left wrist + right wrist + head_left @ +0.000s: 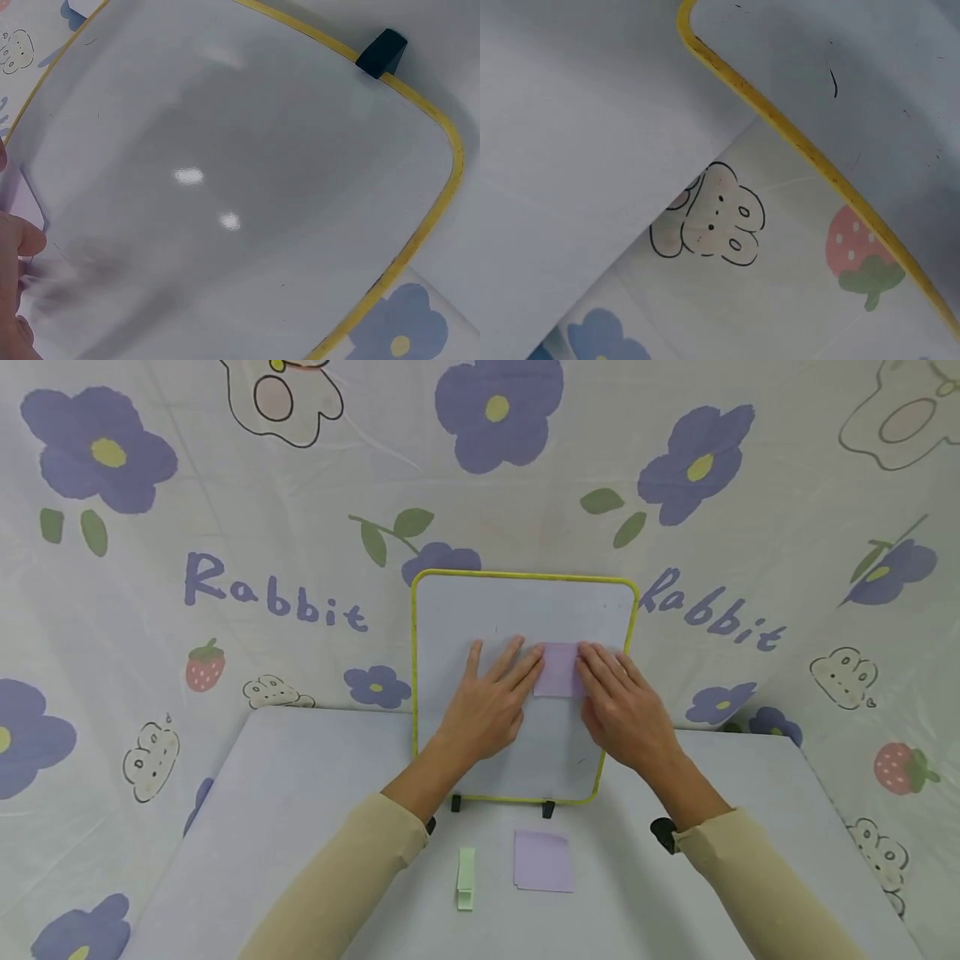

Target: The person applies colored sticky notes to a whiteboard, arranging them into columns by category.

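Note:
A purple sticky note (558, 670) lies against a whiteboard (480, 610) with a yellow frame, right of the board's middle. The straight fingers of my left hand (486, 706) touch the note's left edge, the other fingers spread on the board. On the note's right edge rest the extended fingertips of my right hand (626, 710). In the left wrist view, part of the left hand (16, 277) and a corner of the note (22, 201) show at the left border. The right wrist view holds only the board's edge (810, 150), without the hand.
Black feet (548, 810) hold the board up on a white table (322, 777). In front of it lie a purple sticky-note pad (543, 862) and a narrow pale green strip of notes (466, 868). Behind hangs a printed cloth (300, 518) with flowers and rabbits.

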A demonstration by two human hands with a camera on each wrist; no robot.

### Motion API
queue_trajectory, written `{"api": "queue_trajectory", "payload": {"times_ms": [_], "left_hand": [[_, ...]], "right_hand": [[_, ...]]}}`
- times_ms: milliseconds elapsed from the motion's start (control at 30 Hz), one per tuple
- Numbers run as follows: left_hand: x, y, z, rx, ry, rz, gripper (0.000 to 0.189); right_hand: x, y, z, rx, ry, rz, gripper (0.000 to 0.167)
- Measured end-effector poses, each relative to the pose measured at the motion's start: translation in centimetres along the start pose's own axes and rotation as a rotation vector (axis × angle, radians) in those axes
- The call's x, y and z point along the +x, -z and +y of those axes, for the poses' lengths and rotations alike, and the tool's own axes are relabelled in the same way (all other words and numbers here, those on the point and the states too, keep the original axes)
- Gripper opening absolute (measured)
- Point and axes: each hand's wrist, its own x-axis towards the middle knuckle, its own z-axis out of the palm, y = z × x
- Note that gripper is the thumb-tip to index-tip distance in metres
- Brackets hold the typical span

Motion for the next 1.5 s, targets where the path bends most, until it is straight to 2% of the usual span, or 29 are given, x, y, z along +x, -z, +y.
{"api": "queue_trajectory", "payload": {"times_ms": [233, 700, 1033, 1233, 1500], "left_hand": [[0.0, 0.0, 0.2, -0.011, 0.004, -0.005, 0.063], [0.0, -0.1, 0.4, -0.020, 0.003, 0.006, 0.064], [-0.2, -0.1, 0.4, -0.025, 0.006, 0.035, 0.063], [-0.2, -0.1, 0.4, -0.016, 0.000, 0.064, 0.065], [-0.4, -0.1, 0.4, 0.003, -0.006, 0.058, 0.063]], "right_hand": [[0.1, -0.2, -0.4, -0.020, -0.004, -0.031, 0.067], [0.1, -0.6, -0.6, -0.032, 0.014, 0.014, 0.065], [1.3, -0.5, -1.3, -0.063, 0.080, -0.009, 0.065], [1.9, -0.5, -1.8, -0.076, 0.087, -0.017, 0.065], [1.6, -0.5, -2.1, -0.073, 0.074, -0.039, 0.066]]}}
